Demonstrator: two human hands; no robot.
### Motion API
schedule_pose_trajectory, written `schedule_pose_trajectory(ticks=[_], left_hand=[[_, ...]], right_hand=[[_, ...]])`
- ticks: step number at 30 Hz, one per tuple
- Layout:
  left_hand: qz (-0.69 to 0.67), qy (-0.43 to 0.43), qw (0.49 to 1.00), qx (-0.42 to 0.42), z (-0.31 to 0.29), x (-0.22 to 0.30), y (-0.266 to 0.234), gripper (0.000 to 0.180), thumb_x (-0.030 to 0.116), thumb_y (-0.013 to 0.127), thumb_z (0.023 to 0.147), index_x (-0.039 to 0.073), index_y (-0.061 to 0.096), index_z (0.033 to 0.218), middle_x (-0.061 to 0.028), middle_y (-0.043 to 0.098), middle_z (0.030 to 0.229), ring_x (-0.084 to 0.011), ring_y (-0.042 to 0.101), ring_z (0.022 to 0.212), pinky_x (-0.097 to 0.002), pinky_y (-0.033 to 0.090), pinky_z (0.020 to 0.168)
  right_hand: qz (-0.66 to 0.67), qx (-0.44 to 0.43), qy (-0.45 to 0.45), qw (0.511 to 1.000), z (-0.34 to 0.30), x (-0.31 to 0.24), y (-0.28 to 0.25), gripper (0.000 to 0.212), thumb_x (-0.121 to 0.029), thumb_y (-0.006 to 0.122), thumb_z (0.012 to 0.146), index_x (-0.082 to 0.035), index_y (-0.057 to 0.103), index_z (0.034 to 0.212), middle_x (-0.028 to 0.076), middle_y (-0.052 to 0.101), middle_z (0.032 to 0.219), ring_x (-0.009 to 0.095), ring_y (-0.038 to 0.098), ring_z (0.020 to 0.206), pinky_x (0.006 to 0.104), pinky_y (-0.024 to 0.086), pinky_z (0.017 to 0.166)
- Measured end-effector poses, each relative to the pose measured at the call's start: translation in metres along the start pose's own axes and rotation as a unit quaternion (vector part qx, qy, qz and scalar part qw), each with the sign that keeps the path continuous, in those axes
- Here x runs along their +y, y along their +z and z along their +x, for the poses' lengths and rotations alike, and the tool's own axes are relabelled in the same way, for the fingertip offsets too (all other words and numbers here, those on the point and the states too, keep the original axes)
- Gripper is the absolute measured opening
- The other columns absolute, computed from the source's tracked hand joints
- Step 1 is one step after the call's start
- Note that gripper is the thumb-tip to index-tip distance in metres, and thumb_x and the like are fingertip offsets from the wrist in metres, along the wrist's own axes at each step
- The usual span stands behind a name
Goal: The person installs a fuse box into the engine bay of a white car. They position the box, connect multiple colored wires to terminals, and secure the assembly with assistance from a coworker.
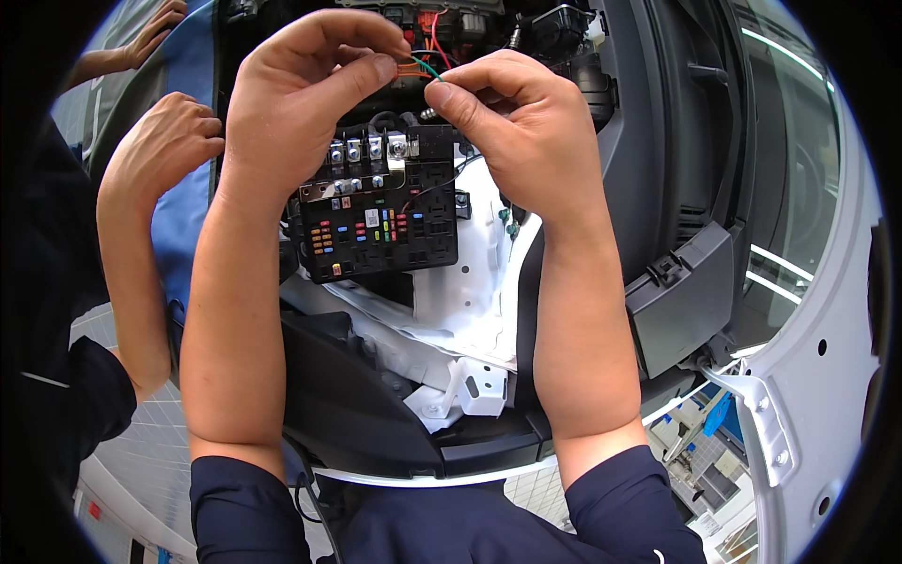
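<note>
A thin green wire (427, 68) spans the small gap between my two hands, above the fuse box. My left hand (287, 113) is closed in a pinch at the wire's left end. With thumb and forefinger, my right hand (531, 122) pinches the wire's other side; its tip there is hidden by the fingers. Below them lies the open black fuse box (432, 246), set with several small coloured fuses and a row of bolted metal terminals along its top. Red and orange wires (435, 38) show behind my fingertips.
Another person's hand (160, 141) rests by the blue fender cover (188, 235) at left, with a further hand (155, 33) above. A white metal bracket (481, 387) stands near the front edge. At right are a dark plastic cover (681, 301) and a white panel (799, 376).
</note>
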State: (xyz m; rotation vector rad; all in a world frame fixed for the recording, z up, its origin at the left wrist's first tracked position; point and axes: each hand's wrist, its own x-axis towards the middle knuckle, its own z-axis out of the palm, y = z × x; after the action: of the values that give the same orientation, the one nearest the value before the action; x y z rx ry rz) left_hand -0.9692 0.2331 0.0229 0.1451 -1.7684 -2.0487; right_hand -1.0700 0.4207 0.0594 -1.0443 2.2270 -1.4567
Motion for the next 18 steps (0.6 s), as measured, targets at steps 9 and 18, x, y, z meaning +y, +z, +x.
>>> schedule_pose_trajectory(ticks=[9, 18], left_hand=[[0.112, -0.108, 0.987, -0.045, 0.002, 0.003, -0.008, 0.026, 0.026, 0.063, 0.106, 0.002, 0.072, 0.102, 0.0004, 0.067, 0.085, -0.0059, 0.058, 0.077, -0.0228, 0.045, 0.073], [0.065, -0.054, 0.993, -0.086, 0.002, -0.005, -0.008, 0.022, 0.019, 0.063, 0.106, 0.000, 0.071, 0.113, -0.0021, 0.070, 0.093, -0.0085, 0.061, 0.084, -0.0246, 0.050, 0.079]], right_hand=[[-0.054, -0.012, -0.027, 0.998, -0.001, 0.005, -0.001, 0.020, -0.019, 0.085, 0.088, 0.000, 0.080, 0.095, 0.002, 0.070, 0.087, 0.009, 0.065, 0.076, 0.0249, 0.051, 0.068], [-0.066, -0.017, -0.023, 0.997, 0.001, 0.006, -0.003, 0.022, -0.021, 0.080, 0.094, 0.000, 0.079, 0.101, 0.003, 0.071, 0.089, 0.010, 0.067, 0.079, 0.0257, 0.053, 0.071]])
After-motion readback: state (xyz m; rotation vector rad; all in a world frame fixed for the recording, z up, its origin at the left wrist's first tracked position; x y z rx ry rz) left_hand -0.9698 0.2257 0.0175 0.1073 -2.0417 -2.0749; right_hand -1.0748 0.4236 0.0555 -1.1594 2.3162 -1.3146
